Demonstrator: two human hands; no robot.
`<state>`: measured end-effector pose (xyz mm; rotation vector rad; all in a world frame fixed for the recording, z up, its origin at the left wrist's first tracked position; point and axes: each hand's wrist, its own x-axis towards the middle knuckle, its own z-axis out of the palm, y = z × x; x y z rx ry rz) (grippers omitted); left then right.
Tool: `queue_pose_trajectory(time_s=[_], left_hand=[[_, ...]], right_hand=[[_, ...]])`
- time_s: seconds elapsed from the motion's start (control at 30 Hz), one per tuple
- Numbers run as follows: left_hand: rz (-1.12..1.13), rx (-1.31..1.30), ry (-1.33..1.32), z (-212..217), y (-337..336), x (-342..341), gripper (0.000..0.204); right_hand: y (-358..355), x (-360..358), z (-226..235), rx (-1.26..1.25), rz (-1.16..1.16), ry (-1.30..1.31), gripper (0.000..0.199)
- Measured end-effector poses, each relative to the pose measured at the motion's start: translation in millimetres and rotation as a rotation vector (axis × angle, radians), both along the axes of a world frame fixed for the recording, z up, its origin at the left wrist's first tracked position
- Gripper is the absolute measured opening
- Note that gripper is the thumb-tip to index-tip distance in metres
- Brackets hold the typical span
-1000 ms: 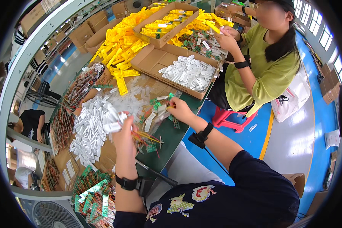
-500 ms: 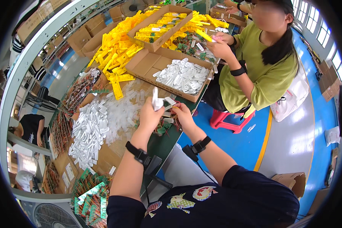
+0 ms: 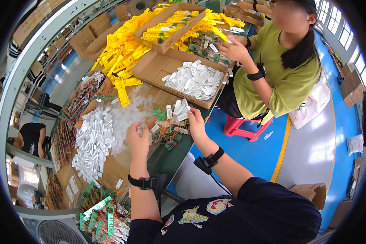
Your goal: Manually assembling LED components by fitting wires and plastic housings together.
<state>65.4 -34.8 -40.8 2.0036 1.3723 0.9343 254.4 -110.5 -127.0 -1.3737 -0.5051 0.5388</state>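
Observation:
My left hand [image 3: 138,142] is beside the pile of clear plastic pieces [image 3: 130,112], its fingertips closed on what looks like one small clear piece. To its right, my right hand [image 3: 197,125] has thumb and fingers closed at the end of a white plastic casing [image 3: 184,115]. Several more white casings lie against that one. Just below and between my hands is a tangle of red and orange wires [image 3: 163,132] with small green circuit boards [image 3: 160,114]. Left of my left hand spreads a heap of white casings [image 3: 94,140].
Ahead stands a cardboard tray [image 3: 150,73] of white casings, with a box of yellow parts [image 3: 166,48] behind it. Yellow pieces [image 3: 122,61] are heaped at left. Wired green boards [image 3: 97,211] lie nearer me. A co-worker [image 3: 286,69] sits at right holding a yellow part.
My hands have moved apart. The left went left toward the clear pieces; the white casing and wires that were between my hands now lie on the table. My right hand has shifted slightly right.

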Motion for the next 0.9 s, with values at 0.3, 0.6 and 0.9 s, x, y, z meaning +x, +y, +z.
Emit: queue_pose_trajectory(time_s=[0.3,0.6,0.9], left_hand=[[-0.019,-0.257,-0.035,-45.1,-12.1,-29.8,0.038],[-0.048,-0.217,-0.064,-68.6,-22.3,6.2,0.056],[-0.095,-0.551,-0.547,-60.2,-39.1,61.2,0.033]], right_hand=[[-19.0,19.4,4.9,0.425,0.28,0.917,0.042],[-15.7,-7.0,11.8,0.038,-0.002,0.001,0.036],[-13.2,-9.8,25.1,0.354,0.193,0.772,0.033]])
